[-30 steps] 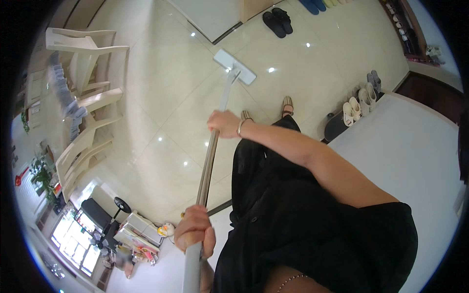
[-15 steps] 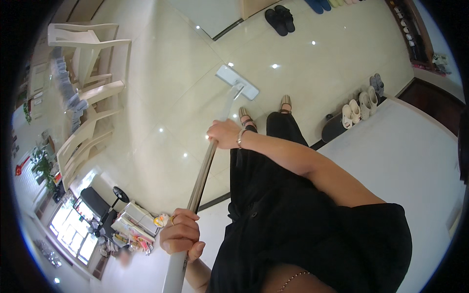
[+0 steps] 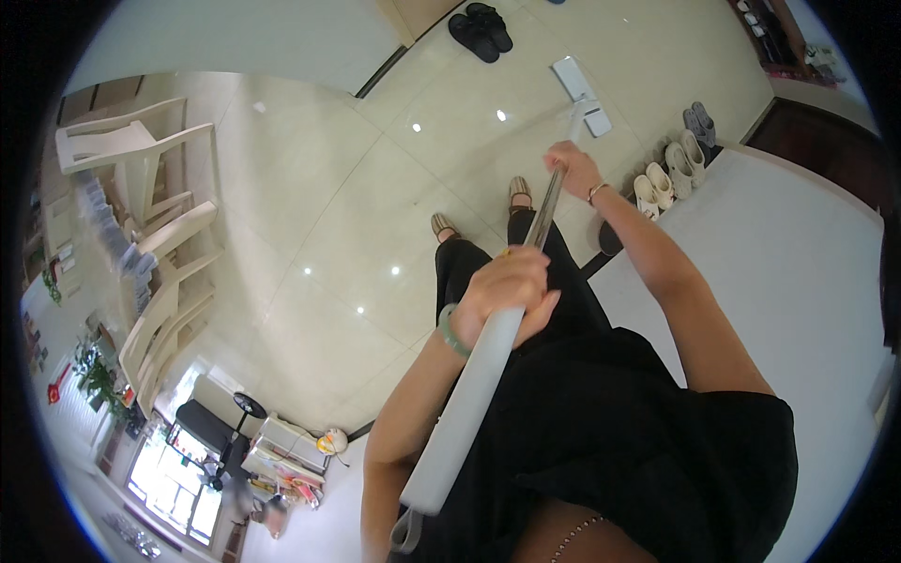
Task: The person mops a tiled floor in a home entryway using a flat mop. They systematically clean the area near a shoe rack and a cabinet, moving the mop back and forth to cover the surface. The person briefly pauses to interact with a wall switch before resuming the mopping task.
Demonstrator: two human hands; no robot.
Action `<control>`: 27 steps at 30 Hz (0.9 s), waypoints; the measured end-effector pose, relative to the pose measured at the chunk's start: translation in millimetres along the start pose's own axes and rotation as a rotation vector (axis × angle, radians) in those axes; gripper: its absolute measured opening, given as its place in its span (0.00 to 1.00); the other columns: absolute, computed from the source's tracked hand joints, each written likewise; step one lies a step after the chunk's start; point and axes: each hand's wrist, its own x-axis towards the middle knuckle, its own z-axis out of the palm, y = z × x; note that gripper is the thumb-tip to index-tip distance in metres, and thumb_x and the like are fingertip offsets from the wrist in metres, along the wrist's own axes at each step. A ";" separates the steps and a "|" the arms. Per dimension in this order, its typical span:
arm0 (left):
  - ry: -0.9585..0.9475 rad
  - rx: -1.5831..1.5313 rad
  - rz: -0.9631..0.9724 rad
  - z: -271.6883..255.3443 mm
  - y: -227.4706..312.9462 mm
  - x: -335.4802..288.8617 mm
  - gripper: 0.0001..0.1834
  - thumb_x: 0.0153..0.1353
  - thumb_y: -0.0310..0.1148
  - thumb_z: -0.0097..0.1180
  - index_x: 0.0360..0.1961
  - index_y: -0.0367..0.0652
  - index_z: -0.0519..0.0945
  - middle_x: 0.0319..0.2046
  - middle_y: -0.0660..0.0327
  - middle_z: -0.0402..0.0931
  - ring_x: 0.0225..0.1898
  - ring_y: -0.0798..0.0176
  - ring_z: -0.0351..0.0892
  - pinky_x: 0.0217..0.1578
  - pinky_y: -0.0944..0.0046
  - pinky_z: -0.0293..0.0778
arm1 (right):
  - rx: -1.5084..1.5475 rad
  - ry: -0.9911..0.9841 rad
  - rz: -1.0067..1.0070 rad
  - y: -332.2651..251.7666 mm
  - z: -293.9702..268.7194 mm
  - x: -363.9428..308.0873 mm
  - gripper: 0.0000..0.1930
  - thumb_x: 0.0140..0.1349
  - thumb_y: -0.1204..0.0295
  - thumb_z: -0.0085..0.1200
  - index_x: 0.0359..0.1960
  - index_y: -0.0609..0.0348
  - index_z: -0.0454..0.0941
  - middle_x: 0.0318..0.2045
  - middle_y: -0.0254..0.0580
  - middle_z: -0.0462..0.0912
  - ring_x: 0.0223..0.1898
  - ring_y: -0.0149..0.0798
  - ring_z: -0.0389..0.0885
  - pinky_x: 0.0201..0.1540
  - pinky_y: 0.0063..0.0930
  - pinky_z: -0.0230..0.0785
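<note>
A flat mop runs diagonally in front of me, with a long pole and a thick white handle (image 3: 465, 418) ending in a hanging loop near my body. My left hand (image 3: 511, 286), with a green bangle at the wrist, is wrapped round the pole just at the top of the white handle. Farther down, my right hand (image 3: 572, 167) grips the same pole, a bracelet on that wrist. The white rectangular mop head (image 3: 582, 97) lies on the shiny tiled floor (image 3: 375, 206), beyond my feet and to the right.
Black slippers (image 3: 481, 33) lie at the far wall. Several pale and grey shoes (image 3: 671, 169) line the white wall on my right, beside a dark doorway (image 3: 826, 155). Cream wooden chairs (image 3: 174, 225) stand at the left. Boxes (image 3: 286, 446) and exercise equipment are at the lower left.
The mop head has swept across the floor to the right and farther away. Both hands have moved right with the pole, still gripping it. My view has also shifted slightly.
</note>
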 end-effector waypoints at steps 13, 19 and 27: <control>0.084 0.190 -0.213 -85.8 120.9 -90.8 0.14 0.45 0.12 0.58 0.20 0.41 0.68 0.20 0.56 0.73 0.24 0.56 0.74 0.40 0.47 0.77 | 0.067 0.030 -0.135 -149.5 117.3 -10.6 0.04 0.48 0.71 0.56 0.25 0.46 0.74 0.29 0.31 0.76 0.44 0.42 0.75 0.36 0.41 0.72; 0.179 0.392 -0.322 -119.5 216.9 -141.3 0.12 0.51 0.18 0.55 0.22 0.44 0.66 0.17 0.60 0.69 0.20 0.61 0.69 0.36 0.50 0.75 | 0.221 -0.203 -0.182 -279.0 180.4 -25.3 0.03 0.51 0.70 0.56 0.28 0.44 0.77 0.34 0.28 0.76 0.48 0.40 0.72 0.40 0.44 0.68; 0.331 0.515 -0.376 -123.1 252.1 -156.9 0.15 0.61 0.34 0.59 0.21 0.47 0.66 0.16 0.65 0.68 0.19 0.65 0.68 0.35 0.54 0.72 | 0.206 -0.419 -0.336 -333.9 185.7 -23.3 0.03 0.57 0.67 0.53 0.30 0.47 0.79 0.32 0.31 0.80 0.47 0.38 0.76 0.40 0.40 0.71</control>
